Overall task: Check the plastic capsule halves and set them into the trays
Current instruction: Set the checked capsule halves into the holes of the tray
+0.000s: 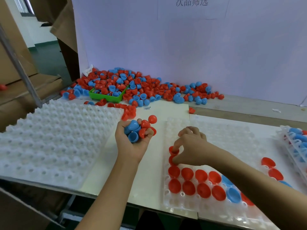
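Halves glossy red (some blue).

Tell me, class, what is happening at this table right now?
A person is sorting red and blue capsule halves. The left hand grips a handful of halves, while the right hand presses a red half into the clear tray, which already holds two rows. A loose pile lies by the back board, around a green bin. A white tray sits unfilled at left.

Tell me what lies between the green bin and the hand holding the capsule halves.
In the head view, loose red halves lie between the green bin and the left hand, on the cream board.
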